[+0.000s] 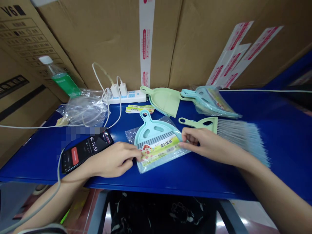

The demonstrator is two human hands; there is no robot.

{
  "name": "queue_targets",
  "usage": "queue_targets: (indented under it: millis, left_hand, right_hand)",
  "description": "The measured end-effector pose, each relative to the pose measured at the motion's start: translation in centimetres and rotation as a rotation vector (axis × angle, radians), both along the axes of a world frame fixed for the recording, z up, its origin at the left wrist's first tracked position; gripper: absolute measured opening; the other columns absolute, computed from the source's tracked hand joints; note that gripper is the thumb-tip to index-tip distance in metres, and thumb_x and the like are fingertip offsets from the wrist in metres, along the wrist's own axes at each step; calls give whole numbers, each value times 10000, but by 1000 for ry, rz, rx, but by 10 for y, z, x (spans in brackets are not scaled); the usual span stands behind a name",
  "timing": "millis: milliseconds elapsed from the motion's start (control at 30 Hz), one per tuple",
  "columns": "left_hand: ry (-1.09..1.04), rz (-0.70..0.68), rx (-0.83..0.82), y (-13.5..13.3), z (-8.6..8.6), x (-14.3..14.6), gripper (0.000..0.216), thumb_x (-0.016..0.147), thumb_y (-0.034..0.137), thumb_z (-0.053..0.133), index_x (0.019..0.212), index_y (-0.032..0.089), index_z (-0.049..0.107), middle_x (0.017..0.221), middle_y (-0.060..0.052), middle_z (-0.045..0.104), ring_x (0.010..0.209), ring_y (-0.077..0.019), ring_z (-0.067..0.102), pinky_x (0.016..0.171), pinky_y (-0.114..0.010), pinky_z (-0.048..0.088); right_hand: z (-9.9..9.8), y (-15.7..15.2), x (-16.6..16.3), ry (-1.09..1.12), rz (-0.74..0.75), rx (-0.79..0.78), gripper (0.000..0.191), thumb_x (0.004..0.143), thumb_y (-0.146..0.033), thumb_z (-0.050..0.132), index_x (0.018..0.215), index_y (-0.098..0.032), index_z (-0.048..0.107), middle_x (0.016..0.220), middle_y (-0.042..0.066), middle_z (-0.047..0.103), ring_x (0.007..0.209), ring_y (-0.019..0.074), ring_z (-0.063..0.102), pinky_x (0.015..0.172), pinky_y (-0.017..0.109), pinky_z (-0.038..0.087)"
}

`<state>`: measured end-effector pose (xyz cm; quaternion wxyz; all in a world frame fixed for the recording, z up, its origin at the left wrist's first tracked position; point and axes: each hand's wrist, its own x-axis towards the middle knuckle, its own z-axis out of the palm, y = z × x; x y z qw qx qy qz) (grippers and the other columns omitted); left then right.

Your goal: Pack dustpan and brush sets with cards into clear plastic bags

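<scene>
A light-blue dustpan and brush set [158,143] in a clear plastic bag lies on the blue table in front of me, with a yellow-green printed label across it. My left hand [119,159] is at the bag's left edge, fingers bent and closed on it. At the right edge, my right hand [202,143] pinches the bag between thumb and curled fingers. Just behind my right hand is a green-handled brush [234,130] with grey and blue bristles, its handle partly covered by the hand. A loose green dustpan [165,99] lies beyond the bagged set.
Another bagged blue set [212,100] lies at the back right. A loose label [138,109] lies near a power strip [131,97] with plugged-in chargers. Left are a phone [85,151], crumpled plastic [85,109], a bottle [63,81] and cables. Cardboard [109,42] stands behind.
</scene>
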<state>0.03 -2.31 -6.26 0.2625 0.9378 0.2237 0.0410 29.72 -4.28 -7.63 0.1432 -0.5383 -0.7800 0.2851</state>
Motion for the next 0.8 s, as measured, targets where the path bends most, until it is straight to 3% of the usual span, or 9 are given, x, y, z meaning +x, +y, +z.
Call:
queue_targets:
  millis: [100,233,333,467,633,800]
  left_hand:
    - [-8,-72,-50,-2,0,1,314,749,26,398,915,183,614,832,-16,640,718,-139,592,677,-234,438]
    - [-19,-142,-114,-4,-5,3,406,704,30,435,1037,165,626,773,-3,611,652,-127,562,645,-231,444]
    - [-65,-200,-169,-7,-11,4,496,715,38,452,1175,169,586,833,-15,630,691,-129,579,676,-234,475]
    - [-86,-207,-164,-10,-16,6,587,742,58,463,1317,175,506,916,-40,638,750,-141,597,690,-246,491]
    - [12,-212,-80,-13,-17,10,647,823,104,435,1458,195,353,1102,-87,617,890,-180,604,755,-285,501]
    - [25,-209,-51,-14,-19,10,716,823,114,446,1502,215,239,1229,-99,587,962,-190,598,795,-299,498]
  right_hand:
    - [-2,2,1,49,-57,10,279,821,-509,465,738,-246,425,551,-31,496,502,149,465,492,284,333]
    - [-1,3,4,254,-108,-114,351,803,-572,541,815,-236,440,603,-31,534,532,161,572,501,292,416]
    - [-1,6,4,509,-166,-183,480,743,-613,651,983,-231,488,829,13,615,614,161,627,558,309,515]
    - [-8,10,-4,847,-272,-266,736,700,-568,742,1289,-274,411,1133,74,637,923,226,659,742,367,578]
    - [-22,7,-22,985,-134,-521,595,716,-460,764,1204,-210,534,1175,109,660,1074,267,630,958,458,505]
    - [-36,1,-31,1010,-66,-489,665,755,-390,747,1295,-253,383,1253,118,621,1084,266,636,829,428,576]
